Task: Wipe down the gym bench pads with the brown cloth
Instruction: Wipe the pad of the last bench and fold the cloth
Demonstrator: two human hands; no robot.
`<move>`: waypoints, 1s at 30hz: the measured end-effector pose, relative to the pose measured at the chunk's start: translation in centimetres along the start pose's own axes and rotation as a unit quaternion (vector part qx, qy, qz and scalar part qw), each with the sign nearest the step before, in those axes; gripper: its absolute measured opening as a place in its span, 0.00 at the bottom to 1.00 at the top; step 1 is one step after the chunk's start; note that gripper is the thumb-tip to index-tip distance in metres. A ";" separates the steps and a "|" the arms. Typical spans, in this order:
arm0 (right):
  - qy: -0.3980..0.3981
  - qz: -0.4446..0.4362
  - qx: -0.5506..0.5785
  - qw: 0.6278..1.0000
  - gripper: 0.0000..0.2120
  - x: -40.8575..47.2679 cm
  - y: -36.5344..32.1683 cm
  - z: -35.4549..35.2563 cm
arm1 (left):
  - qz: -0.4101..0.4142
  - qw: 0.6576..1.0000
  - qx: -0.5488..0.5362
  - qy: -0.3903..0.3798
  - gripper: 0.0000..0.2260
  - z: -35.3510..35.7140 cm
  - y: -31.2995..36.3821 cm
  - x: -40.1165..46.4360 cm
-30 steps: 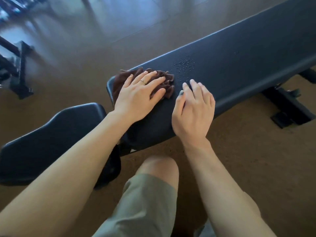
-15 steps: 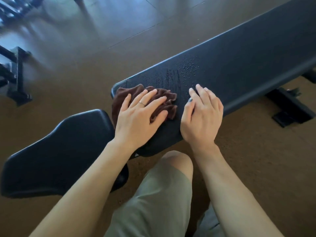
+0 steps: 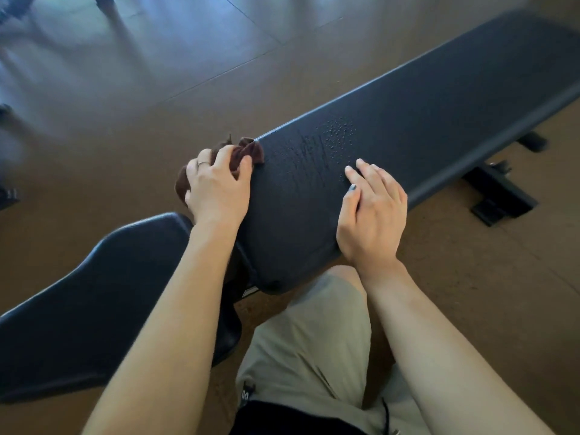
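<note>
The long black back pad runs from centre to upper right, with water droplets and wet streaks near its near end. My left hand grips the bunched brown cloth at the pad's far-left corner, over the edge; most of the cloth is hidden under my fingers. My right hand lies flat on the pad's near edge, fingers together, holding nothing. The shorter black seat pad sits at lower left, partly under my left forearm.
Brown rubber floor surrounds the bench. The bench's black metal foot sticks out at right under the pad. My knee in khaki shorts is close below the pad's end. Blurred dark equipment stands at the far left edge.
My left hand has dragged the cloth left across the pad's end to its far-left corner and bunched it, leaving wet streaks. My right hand stays resting on the pad.
</note>
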State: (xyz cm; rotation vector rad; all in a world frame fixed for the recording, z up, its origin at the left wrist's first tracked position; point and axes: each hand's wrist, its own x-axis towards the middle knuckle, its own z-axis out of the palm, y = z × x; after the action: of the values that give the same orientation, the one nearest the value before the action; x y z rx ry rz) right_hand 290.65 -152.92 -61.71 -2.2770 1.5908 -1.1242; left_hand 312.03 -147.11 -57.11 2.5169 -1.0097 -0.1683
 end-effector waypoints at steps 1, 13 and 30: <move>0.005 0.000 -0.003 1.000 0.22 0.0 0.0 0.1 | -0.006 0.999 -0.042 0.017 0.21 0.2 -0.5 -1.2; 0.027 -0.017 0.002 0.999 0.22 -0.1 0.2 0.3 | 0.205 0.977 0.003 0.055 0.18 1.0 0.3 -11.4; 0.009 -0.011 0.011 1.000 0.25 0.0 0.1 -0.2 | 0.386 0.915 0.085 -0.078 0.20 -1.0 -0.3 -10.2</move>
State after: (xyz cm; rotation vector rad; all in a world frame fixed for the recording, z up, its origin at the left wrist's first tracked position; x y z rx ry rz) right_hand 290.45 -152.94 -61.66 -2.2832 1.5549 -1.1651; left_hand 304.99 -139.62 -56.80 2.0619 -2.0672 -0.0396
